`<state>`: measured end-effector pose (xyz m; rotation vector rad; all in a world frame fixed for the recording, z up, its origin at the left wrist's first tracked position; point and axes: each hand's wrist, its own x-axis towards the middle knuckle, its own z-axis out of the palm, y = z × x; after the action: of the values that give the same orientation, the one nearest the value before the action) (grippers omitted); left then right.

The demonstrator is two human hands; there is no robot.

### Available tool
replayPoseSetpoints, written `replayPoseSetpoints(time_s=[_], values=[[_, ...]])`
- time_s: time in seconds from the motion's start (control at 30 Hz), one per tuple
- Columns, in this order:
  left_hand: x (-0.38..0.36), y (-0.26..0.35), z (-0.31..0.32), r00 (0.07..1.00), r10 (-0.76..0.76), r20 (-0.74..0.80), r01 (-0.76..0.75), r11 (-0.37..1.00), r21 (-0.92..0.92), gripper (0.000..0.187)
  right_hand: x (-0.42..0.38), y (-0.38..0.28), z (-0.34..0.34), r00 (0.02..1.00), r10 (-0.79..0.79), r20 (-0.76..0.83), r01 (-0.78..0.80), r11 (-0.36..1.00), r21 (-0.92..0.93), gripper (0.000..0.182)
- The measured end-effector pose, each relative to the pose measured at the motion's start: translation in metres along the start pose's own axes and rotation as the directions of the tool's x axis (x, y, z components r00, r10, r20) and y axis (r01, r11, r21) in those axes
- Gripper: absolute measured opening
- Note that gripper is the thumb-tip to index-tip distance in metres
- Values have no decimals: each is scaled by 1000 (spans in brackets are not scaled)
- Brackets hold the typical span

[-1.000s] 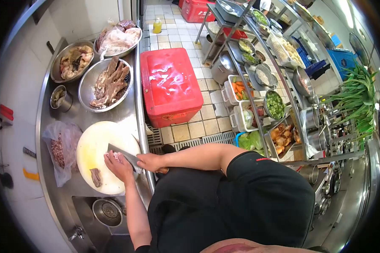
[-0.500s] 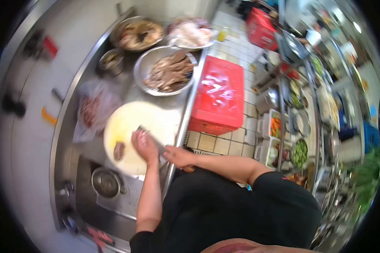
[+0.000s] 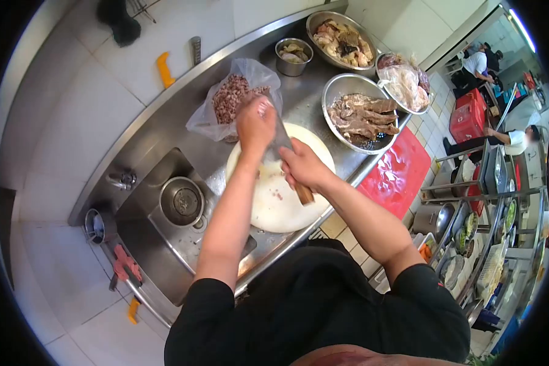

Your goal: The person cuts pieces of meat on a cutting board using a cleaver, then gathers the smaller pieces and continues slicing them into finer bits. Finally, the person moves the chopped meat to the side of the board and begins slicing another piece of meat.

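My right hand (image 3: 304, 165) is wrapped round the wooden handle of a cleaver (image 3: 280, 137), whose broad blade points up and away. My left hand (image 3: 256, 125) is beside the blade, at the edge of a plastic bag of chopped meat (image 3: 232, 100); what its fingers hold is blurred. Below both hands lies a round white cutting board (image 3: 290, 210) with small meat scraps on it. A colander (image 3: 338, 91) of long cooked meat pieces stands to the right of the bag.
A metal bowl of meat (image 3: 314, 25), a small metal pot (image 3: 294, 67) and a bowl with bagged meat (image 3: 405, 85) stand at the back. The sink (image 3: 152, 244) holds a pot (image 3: 182, 202). Two red crates (image 3: 396, 174) and people (image 3: 473, 64) are to the right.
Both hands and the cleaver have moved from over the board toward the bag of chopped meat. The piece of meat at the board's left is no longer visible there. The view has turned.
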<state>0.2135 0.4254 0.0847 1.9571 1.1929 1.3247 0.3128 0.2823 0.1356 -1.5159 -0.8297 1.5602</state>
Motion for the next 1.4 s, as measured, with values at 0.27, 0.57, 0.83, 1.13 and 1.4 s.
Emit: replayPoseSetpoints(time_s=[0.27, 0.57, 0.83, 1.13, 1.4], values=[[108, -166, 28, 791, -413, 451, 267, 897, 353, 43, 64, -69, 3, 962, 133, -240, -122, 991, 60, 14], [94, -189, 52, 757, -349, 553, -83, 787, 611, 65, -52, -16, -47, 954, 90, -284, -80, 996, 44, 9], [95, -184, 82, 602, -381, 702, -61, 854, 516, 62, -117, 30, -58, 954, 87, -286, -96, 995, -19, 9], [124, -145, 44, 792, 55, 608, -295, 906, 302, 23, -147, 77, -64, 952, 100, -290, -116, 992, -41, 14], [-55, -44, 28, 773, -61, 631, -44, 988, 150, 25, -152, 151, -81, 930, -56, -363, -42, 966, -256, 18]])
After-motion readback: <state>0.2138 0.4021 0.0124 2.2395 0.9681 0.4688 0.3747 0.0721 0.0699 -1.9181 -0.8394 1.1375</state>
